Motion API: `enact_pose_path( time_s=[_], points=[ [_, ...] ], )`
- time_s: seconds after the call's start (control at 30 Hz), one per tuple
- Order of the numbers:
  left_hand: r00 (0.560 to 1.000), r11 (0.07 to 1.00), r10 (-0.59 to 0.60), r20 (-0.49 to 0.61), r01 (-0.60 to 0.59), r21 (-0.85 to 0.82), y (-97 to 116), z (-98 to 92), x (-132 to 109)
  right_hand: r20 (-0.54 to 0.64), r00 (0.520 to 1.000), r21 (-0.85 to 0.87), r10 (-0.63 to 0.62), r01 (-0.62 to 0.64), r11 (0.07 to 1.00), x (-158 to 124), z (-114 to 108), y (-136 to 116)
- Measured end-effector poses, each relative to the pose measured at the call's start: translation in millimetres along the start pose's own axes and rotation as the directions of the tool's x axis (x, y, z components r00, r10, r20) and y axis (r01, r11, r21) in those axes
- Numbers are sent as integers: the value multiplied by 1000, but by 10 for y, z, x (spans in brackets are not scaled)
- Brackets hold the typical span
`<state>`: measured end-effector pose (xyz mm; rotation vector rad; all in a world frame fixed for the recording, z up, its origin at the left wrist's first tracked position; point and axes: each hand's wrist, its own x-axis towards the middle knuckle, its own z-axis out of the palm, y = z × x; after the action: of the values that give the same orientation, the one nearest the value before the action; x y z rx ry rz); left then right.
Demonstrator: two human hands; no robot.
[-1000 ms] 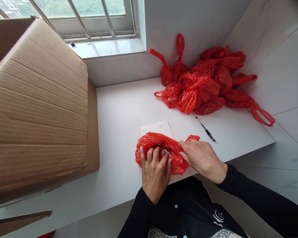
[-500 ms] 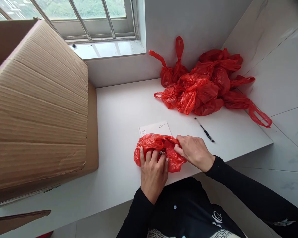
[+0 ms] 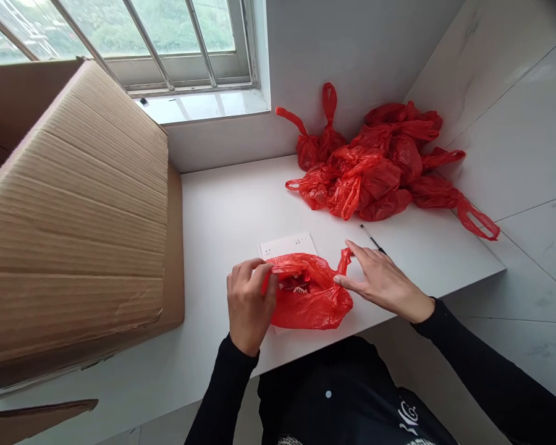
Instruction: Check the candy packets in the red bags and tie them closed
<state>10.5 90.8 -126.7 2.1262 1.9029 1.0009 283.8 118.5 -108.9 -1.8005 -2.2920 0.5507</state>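
A red plastic bag (image 3: 312, 309) lies on the white table near its front edge, its mouth gaping upward. Inside it shows a dark red item with white print (image 3: 294, 284); its kind I cannot make out. My left hand (image 3: 250, 303) has its fingers curled over the bag's left side, pinching the plastic. At the other end, my right hand (image 3: 380, 275) is spread, thumb and fingers apart, touching the bag's right handle. A white sheet of paper with handwriting (image 3: 287, 244) lies partly under the bag.
A large open cardboard box (image 3: 97, 204) stands on the left. Several tied red bags (image 3: 370, 167) are heaped at the back right against the wall. A pen (image 3: 370, 236) lies behind my right hand. A barred window (image 3: 167, 43) is above.
My left hand has moved from the bag's middle to its left side. My right hand has loosened its grip and spread its fingers. The bag's mouth is wider, showing more of the item inside.
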Motion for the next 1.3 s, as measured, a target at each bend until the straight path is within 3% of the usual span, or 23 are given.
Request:
enact_pose_path(
  time_s=[0.07,0.13,0.2,0.3,0.4,0.43,0.5,0.63,0.7,0.8,0.93,0.97,1.03,1.1,1.17,1.23,1.3],
  points=[
    [994,973,-106,-19,100,-207,31,-96,53,104,994,170,21,-38,985,-2,-76,22],
    [984,896,-178,25,172,-409,108,-220,112,89,996,320,25,-52,946,-10,-204,-22],
    [980,794,-182,75,192,-577,214,-350,175,-52,998,436,20,5,900,-27,-355,-106],
    [987,580,-144,76,146,-801,371,-511,277,-262,965,599,-11,171,782,-75,-574,-248],
    [987,299,-94,128,151,-942,478,-622,361,-335,942,701,11,242,671,-139,-745,-368],
    [984,248,-85,159,176,-953,498,-649,374,-358,933,720,26,259,644,-161,-788,-400],
    [975,284,-74,208,221,-933,519,-685,370,-417,907,744,58,305,594,-201,-851,-450],
    [969,612,-158,191,248,-751,555,-691,300,-518,850,742,100,387,548,-272,-910,-543],
    [970,676,-197,140,238,-698,602,-690,290,-561,824,720,84,435,540,-304,-925,-600],
    [974,636,-170,151,225,-738,703,-712,331,-564,826,692,-14,482,537,-324,-937,-684],
    [921,444,-110,374,382,-810,831,-722,378,-506,841,646,-191,516,563,-277,-924,-754],
    [903,449,-119,412,419,-789,862,-712,369,-500,833,634,-238,539,554,-258,-919,-769],
    [888,547,-122,443,433,-717,926,-685,330,-497,799,587,-339,597,548,-224,-909,-809],
    [890,668,-50,453,367,-647,989,-660,282,-507,743,470,-437,664,582,-201,-898,-864],
    [864,741,52,501,303,-600,1036,-652,251,-513,684,321,-518,713,624,-180,-878,-920],
    [819,759,112,563,295,-580,1054,-664,246,-488,650,208,-582,735,646,-152,-847,-951],
    [801,724,125,586,330,-605,1035,-689,257,-448,660,180,-604,728,662,-115,-811,-939]
  ],
)
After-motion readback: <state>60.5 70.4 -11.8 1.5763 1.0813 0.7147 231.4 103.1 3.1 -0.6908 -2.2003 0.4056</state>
